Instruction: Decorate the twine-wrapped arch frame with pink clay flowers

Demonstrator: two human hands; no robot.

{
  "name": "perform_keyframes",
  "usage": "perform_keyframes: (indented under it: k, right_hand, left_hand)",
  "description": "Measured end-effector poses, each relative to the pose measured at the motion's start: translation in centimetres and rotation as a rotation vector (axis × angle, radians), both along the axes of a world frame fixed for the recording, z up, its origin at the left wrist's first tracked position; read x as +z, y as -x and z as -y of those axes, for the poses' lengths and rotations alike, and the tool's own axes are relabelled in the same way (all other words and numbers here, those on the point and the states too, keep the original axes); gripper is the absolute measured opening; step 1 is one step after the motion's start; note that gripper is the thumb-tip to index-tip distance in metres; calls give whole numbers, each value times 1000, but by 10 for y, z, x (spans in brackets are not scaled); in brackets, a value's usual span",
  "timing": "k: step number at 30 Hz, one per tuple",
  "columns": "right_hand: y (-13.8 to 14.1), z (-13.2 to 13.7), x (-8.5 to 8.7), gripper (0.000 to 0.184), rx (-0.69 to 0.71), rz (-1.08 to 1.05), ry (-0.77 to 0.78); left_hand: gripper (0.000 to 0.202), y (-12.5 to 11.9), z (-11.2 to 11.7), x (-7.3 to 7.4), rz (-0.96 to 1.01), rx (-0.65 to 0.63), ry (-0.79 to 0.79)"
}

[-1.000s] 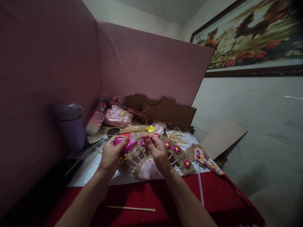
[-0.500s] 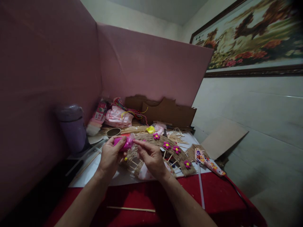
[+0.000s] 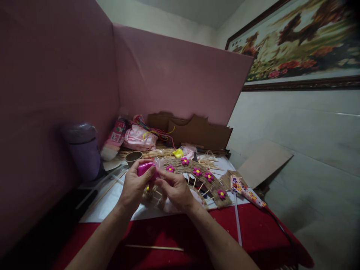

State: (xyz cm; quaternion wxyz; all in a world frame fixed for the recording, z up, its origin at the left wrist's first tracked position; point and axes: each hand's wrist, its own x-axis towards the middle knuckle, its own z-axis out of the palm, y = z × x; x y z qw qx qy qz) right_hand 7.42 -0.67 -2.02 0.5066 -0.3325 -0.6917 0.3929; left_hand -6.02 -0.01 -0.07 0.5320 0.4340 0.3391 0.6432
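A clear plastic bag of bright magenta clay (image 3: 144, 168) is between my hands. My left hand (image 3: 137, 182) is closed around its filled part, thumb on top. At the bag's clear mouth, my right hand (image 3: 174, 186) pinches with thumb and forefinger. Below and behind them lies a twine-covered arch (image 3: 191, 167) with magenta flowers (image 3: 208, 176) that have yellow centres, and thin sticks joining its outer and inner bands. My hands hide the left part of the arch.
A glue gun with a flowered pattern (image 3: 244, 191) lies at right beside a translucent glue stick (image 3: 237, 221). A purple tumbler (image 3: 86, 155) stands left. Cardboard (image 3: 199, 133), thin sticks and a yellow packet (image 3: 178, 153) are behind. One stick (image 3: 154, 247) lies on the red cloth (image 3: 157, 232).
My right hand has moved in to the left and now pinches the bag's mouth close to my left thumb. Another magenta flower on the arch has come into view.
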Motion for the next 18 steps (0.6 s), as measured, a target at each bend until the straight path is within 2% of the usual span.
perform_keyframes:
  k: [3, 6, 9, 12, 18]
  right_hand:
    - [2, 2, 2, 38, -9, 23, -52]
    - [2, 4, 6, 47, 46, -117, 95]
    - [-1, 4, 10, 52, -12, -291, 179]
    - [-1, 4, 12, 44, -61, -323, 153]
    - [4, 2, 7, 33, -33, -310, 170]
  left_hand:
    - [46, -2, -1, -1, -8, 2, 14]
    - [45, -2, -3, -1, 62, 12, 48]
    - [45, 0, -5, -2, 152, 47, 72]
    - [47, 2, -7, -2, 176, 62, 60]
    - [47, -1, -3, 0, 118, 39, 52]
